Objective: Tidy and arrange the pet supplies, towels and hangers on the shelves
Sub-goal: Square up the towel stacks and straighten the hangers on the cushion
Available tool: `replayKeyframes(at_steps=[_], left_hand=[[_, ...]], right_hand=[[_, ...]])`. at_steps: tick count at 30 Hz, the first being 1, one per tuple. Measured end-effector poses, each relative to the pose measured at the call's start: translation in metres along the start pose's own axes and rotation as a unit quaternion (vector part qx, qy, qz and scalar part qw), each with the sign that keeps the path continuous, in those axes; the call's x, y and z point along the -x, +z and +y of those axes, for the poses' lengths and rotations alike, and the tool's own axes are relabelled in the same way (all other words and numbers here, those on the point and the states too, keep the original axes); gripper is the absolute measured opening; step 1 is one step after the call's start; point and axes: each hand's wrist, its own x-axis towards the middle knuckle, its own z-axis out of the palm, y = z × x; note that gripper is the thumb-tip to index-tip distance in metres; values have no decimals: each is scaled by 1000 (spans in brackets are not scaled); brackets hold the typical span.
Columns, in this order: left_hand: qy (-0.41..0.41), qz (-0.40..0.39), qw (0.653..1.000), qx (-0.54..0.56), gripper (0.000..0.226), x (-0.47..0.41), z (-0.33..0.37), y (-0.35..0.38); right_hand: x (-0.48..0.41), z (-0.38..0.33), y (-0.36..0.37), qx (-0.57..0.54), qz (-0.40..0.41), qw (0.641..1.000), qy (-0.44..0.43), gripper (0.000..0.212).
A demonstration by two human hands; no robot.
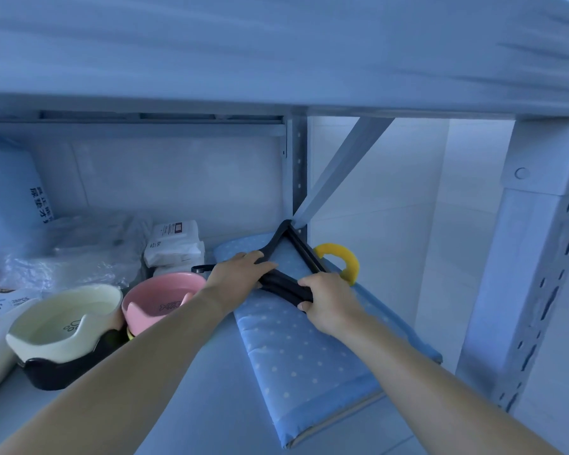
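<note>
A stack of black hangers (pixel 281 285) lies flat on a folded blue towel with white dots (pixel 296 356) at the shelf's right end, one corner pointing to the back post. The left hand (pixel 240 274) and right hand (pixel 329 303) grip the near side. To the left a cream bowl (pixel 66 326) sits nested in a black bowl (pixel 66 369), with a pink bowl (pixel 161 300) just beside them and white wipe packs (pixel 174 244) stacked behind.

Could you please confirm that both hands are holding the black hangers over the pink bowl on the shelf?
Not quite. The left hand and the right hand do both hold the black hangers, but over the blue dotted towel, not the pink bowl, which stands to the left of the towel. The head view shows this.
</note>
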Motion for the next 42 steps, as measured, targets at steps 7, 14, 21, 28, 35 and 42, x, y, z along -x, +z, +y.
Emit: replayKeyframes(at_steps=[7, 14, 21, 28, 35, 42], left_hand=[[13, -9, 999, 31, 49, 2, 6, 2], [108, 24, 991, 74, 50, 3, 30, -3], [103, 11, 991, 88, 41, 0, 28, 1], [63, -4, 993, 103, 39, 0, 14, 8], [2, 27, 990, 139, 58, 22, 32, 7], [-65, 46, 964, 254, 65, 74, 90, -13]], right_hand=[[21, 7, -34, -19, 19, 999, -27, 29], [70, 28, -43, -52, 71, 994, -65, 31], [71, 38, -24, -52, 78, 992, -86, 37], [50, 36, -10, -65, 79, 993, -65, 46], [58, 42, -21, -97, 105, 988, -61, 60], [96, 67, -30, -54, 59, 997, -13, 80]])
